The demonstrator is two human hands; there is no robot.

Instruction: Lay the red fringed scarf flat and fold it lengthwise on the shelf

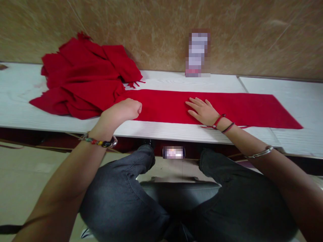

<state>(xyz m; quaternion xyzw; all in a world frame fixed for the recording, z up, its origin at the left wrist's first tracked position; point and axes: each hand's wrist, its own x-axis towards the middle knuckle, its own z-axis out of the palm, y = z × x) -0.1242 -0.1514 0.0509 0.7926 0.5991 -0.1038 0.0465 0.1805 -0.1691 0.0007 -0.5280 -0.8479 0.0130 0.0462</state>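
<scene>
1. Cloth: the flat scarf [252,109] lies stretched as a long strip along the white tabletop [176,84]. It runs from the left out to a slanted end at the right and sits near the front edge, within reach of both arms.
2. Left hand [124,110]: curled into a loose fist on the strip's left end, just beside the heap of red cloth [83,77]. The fingers are tucked under, so whether they pinch fabric cannot be told.
3. Right hand [202,111]: palm down on the strip's middle, fingers spread and pointing left. In my judgement it is pinning the fabric flat.
4. Materials: the scarf is soft, matte and woolly-looking, smooth where it is laid out. The heap is crumpled in deep folds, with fringe [135,83] showing at one edge. The tabletop is hard, with a faint grain. The wall [252,33] behind is mottled tan and stone-like.
5. Wrists: a beaded bracelet [101,143] on the left, red and dark cords [223,122] on the right.
</scene>
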